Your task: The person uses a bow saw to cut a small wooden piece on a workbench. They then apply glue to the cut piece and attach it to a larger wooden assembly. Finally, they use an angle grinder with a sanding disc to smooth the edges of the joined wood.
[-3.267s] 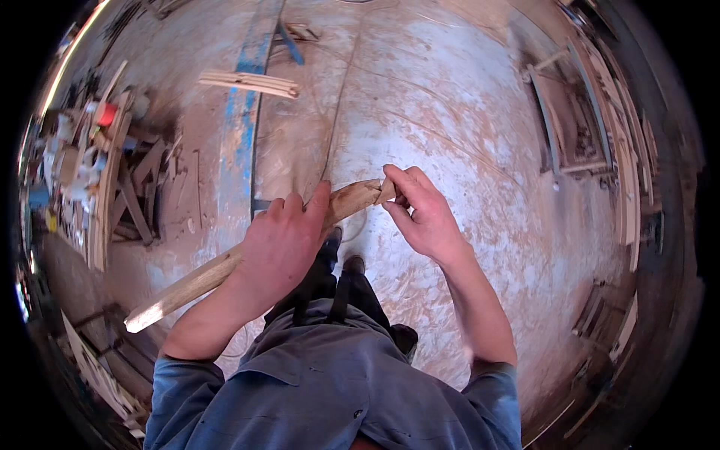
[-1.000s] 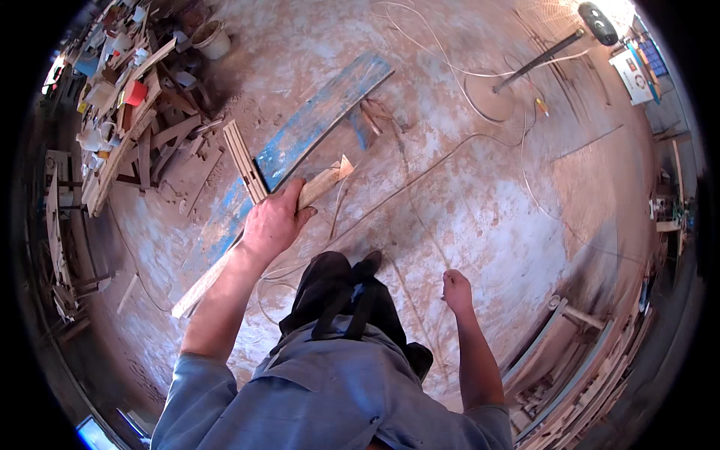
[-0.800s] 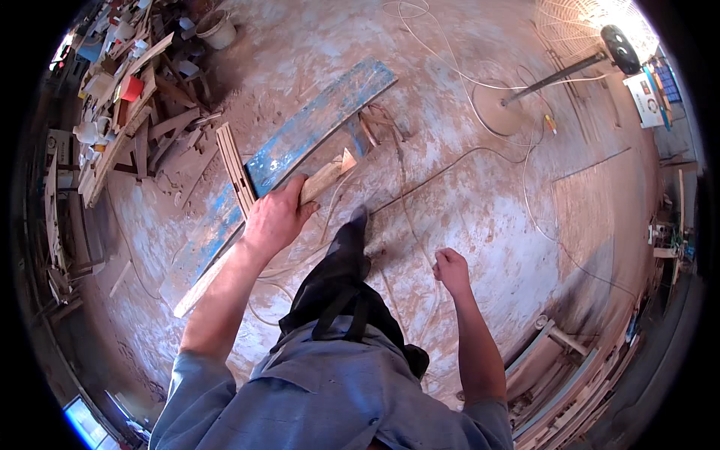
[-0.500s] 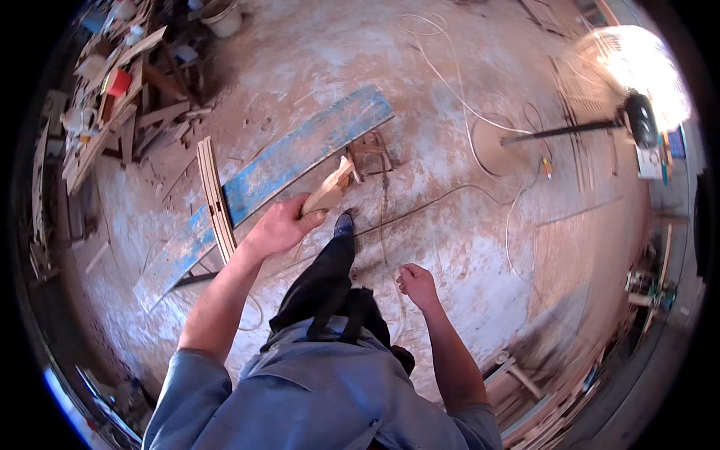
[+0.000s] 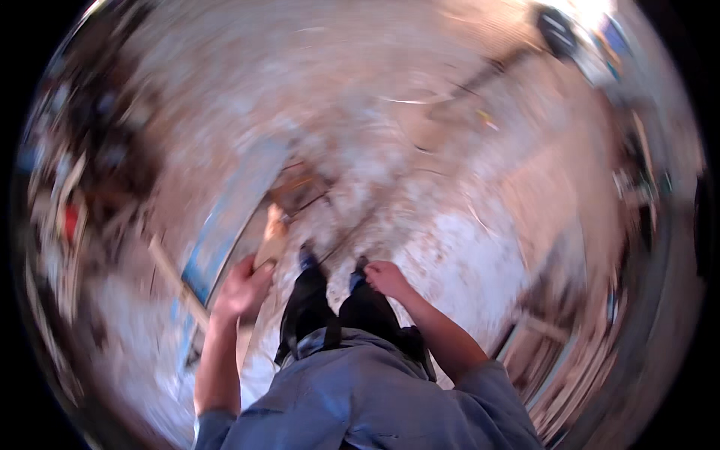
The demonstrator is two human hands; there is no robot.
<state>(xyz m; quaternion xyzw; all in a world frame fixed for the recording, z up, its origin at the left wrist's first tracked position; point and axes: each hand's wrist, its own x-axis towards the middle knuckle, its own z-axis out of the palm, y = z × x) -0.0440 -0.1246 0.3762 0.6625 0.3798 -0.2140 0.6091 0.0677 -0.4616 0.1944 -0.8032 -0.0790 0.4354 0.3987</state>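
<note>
The picture is smeared by motion. My left hand [image 5: 241,287] grips a pale wooden stick [image 5: 270,238] near its upper end; the stick points up and away over the floor, and its lower part runs down past my forearm. My right hand [image 5: 385,277] hangs loosely curled at my side near my dark trousers, with nothing visible in it. Both feet show just ahead of my hands.
A long blue plank [image 5: 225,225] lies on the dusty floor at left, with a thin wooden slat [image 5: 176,281] across it. Wood scraps pile at the far left [image 5: 67,225]. Cables [image 5: 420,101] cross the floor ahead. Frames lean at lower right [image 5: 570,352].
I have turned and walked while carrying the stick in my left hand; the blue plank slid toward the left. My right hand let go of the stick early on and dropped to my side.
</note>
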